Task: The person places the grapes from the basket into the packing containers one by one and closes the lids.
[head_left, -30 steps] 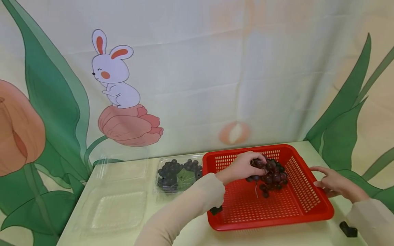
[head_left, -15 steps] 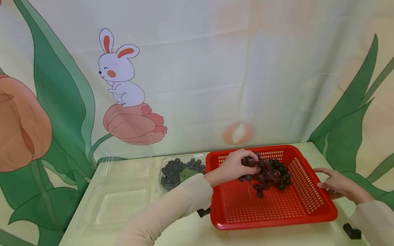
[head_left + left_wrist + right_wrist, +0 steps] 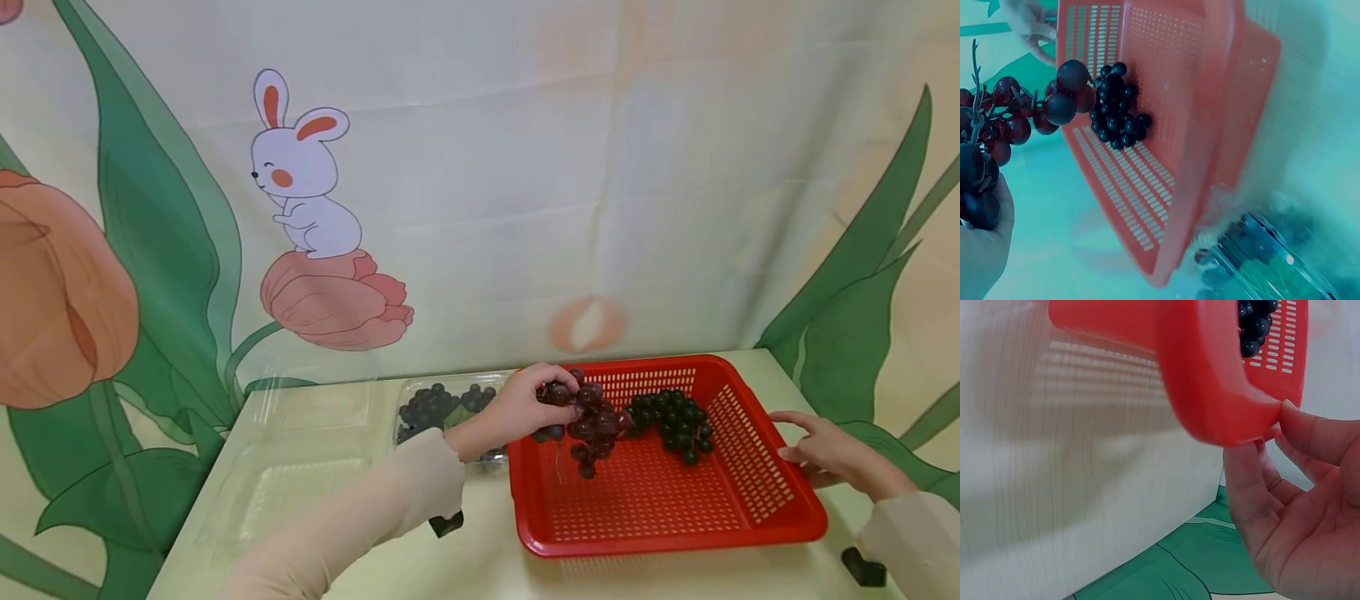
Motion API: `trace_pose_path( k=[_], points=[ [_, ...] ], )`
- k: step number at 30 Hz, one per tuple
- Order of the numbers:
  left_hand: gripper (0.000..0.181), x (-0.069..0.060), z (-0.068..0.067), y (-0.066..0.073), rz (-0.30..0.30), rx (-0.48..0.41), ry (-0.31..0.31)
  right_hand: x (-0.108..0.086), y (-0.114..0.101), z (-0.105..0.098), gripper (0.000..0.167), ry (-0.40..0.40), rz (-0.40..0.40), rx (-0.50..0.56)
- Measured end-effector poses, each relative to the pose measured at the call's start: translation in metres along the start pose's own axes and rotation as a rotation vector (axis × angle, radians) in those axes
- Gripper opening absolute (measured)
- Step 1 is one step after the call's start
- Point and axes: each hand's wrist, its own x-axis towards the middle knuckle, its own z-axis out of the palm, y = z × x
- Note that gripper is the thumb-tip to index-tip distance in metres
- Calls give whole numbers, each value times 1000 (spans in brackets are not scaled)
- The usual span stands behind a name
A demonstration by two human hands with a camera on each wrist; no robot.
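My left hand (image 3: 517,408) grips a bunch of dark red grapes (image 3: 597,423) above the left part of the red basket (image 3: 645,546); its fingers curl round the top of the bunch, which hangs down. In the left wrist view the red grapes (image 3: 1016,128) spread out from the hand (image 3: 985,250). A bunch of black grapes (image 3: 675,421) lies at the back right inside the basket. My right hand (image 3: 832,450) holds the basket's right rim, and in the right wrist view the thumb and fingers of the hand (image 3: 1310,506) pinch the rim (image 3: 1210,394).
Left of the basket stands a clear plastic box (image 3: 431,408) with dark grapes and a green leaf. Farther left lies an empty clear container (image 3: 300,500) on the pale table (image 3: 480,575). A printed curtain (image 3: 480,208) hangs behind.
My left hand has carried the red grapes leftward, away from the black bunch, which shows more fully now. The right hand stays at the rim. The head view has shifted slightly.
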Motion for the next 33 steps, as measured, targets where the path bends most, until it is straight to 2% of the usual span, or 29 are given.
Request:
trace_pose_path(
  k=[5,8,12,15,20,28,33],
  points=[
    [17,-12,-15,-1,-36,-31,13,-1,-2,0,64,-7,-5,-12],
    [18,-23,-24,6,-48,-95,-3,-2,-3,0,65,-9,-6,-17],
    [18,-35,-34,13,-42,-120,-3,-2,-2,0,65,-8,2,-14],
    [17,-38,-38,3,-33,-87,26,-1,-2,0,65,-8,-1,-16],
    [18,-40,-43,-21,-31,-80,73,-1,-3,0,64,-8,-8,-23],
    [21,-56,-57,-33,-73,-113,167,-2,-4,1,65,-7,-11,-34],
    [22,-69,-70,-42,-75,-109,224,-4,-5,1,65,-9,-13,-35]
  ],
)
